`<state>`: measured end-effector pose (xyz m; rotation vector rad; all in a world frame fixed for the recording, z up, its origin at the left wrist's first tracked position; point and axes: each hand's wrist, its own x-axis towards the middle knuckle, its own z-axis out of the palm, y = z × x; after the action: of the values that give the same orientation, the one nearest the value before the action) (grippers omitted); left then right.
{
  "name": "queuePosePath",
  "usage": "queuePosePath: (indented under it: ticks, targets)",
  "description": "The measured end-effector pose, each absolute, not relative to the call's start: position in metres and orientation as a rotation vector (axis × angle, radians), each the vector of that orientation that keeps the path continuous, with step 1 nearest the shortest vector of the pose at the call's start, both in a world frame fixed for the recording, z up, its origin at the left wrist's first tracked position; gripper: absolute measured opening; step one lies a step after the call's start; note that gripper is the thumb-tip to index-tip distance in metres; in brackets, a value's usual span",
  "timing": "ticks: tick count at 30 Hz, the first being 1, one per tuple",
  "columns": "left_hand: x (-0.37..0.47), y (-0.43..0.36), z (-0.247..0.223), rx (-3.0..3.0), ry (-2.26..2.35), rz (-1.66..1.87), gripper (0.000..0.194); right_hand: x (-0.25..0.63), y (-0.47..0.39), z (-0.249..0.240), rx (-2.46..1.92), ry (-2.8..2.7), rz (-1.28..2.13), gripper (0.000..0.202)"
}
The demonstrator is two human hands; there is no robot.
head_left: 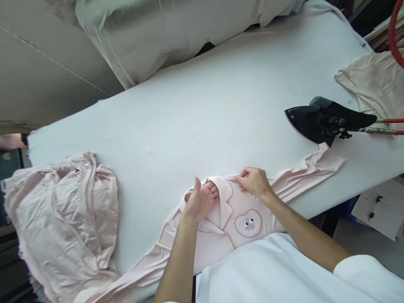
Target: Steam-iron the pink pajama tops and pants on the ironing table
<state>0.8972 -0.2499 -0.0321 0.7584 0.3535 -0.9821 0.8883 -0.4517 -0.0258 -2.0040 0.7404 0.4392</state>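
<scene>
A pale pink long-sleeved shirt (210, 248) lies along the near edge of the table, its sleeves spread out to both sides. It has a scalloped collar and a heart-shaped patch with two eyes. My left hand (202, 200) rests palm up at the collar opening, thumb raised and fingers stretched out, their tips at the collar. My right hand (252, 181) pinches the shirt's shoulder edge to the right of the collar between thumb and fingers. A black iron (325, 120) stands on the table beyond the right cuff, beside the sleeve end.
Crumpled pink garments (69, 223) are piled at the left end of the white padded table (202, 113). Cream cloth (375, 82) lies at the right, behind the iron's red hoses (393, 120). Pale fabric (176, 29) hangs along the far edge.
</scene>
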Motion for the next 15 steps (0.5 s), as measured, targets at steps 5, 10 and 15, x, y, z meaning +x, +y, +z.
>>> queuePosePath:
  ticks: [5, 10, 15]
  targets:
    - [0.897, -0.229, -0.025, 0.735, 0.362, -0.984, 0.086, 0.897, -0.448, -0.028, -2.540, 0.699, 0.399, 0.053]
    - [0.894, -0.241, -0.031, 0.765, 0.363, -0.967, 0.086, 0.847, -0.457, 0.000, -2.289, 0.477, 0.507, 0.043]
    - [0.888, -0.243, -0.033, 0.833, 0.294, -0.929, 0.085, 0.785, -0.420, -0.007, -1.580, 0.857, 0.876, 0.042]
